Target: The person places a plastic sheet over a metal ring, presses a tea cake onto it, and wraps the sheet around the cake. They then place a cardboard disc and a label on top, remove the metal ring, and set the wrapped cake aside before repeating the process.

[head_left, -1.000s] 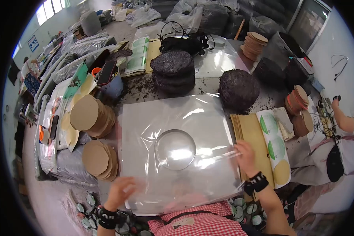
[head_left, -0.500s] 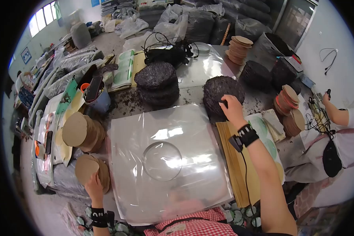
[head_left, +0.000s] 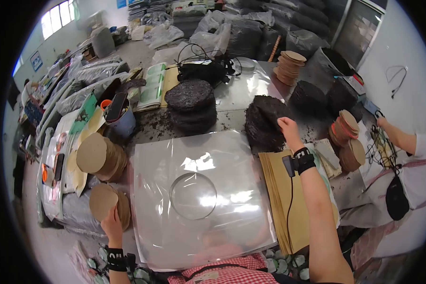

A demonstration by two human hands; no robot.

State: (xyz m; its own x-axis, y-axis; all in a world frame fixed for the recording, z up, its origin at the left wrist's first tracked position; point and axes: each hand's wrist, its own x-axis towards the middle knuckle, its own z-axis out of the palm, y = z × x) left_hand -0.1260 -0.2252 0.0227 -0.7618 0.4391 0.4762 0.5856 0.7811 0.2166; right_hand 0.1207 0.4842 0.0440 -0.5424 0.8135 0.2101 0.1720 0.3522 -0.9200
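Note:
My left hand (head_left: 112, 225) pinches the edge of the top disc on the lower stack of brown cardboard discs (head_left: 104, 203), at the lower left. My right hand (head_left: 288, 131) is closed on the edge of a dark, rough sheet, which it lifts and folds back from the right-hand dark stack (head_left: 260, 128). Between my hands, a clear ring (head_left: 193, 216) lies on the shiny transparent film (head_left: 151, 161). Another dark round stack (head_left: 190, 104) stands behind the film.
A taller stack of cardboard discs (head_left: 102, 158) stands at left, near a blue bucket (head_left: 123, 124). Brown paper sheets (head_left: 296, 227) lie right of the film. Black cables and a bag (head_left: 201, 71) lie at the back. A co-worker's arm (head_left: 397, 137) reaches in at right.
My right hand has moved slightly right and down, peeling up the edge of the top dark sheet. My left hand stays at the cardboard discs. The co-worker's hand has shifted left.

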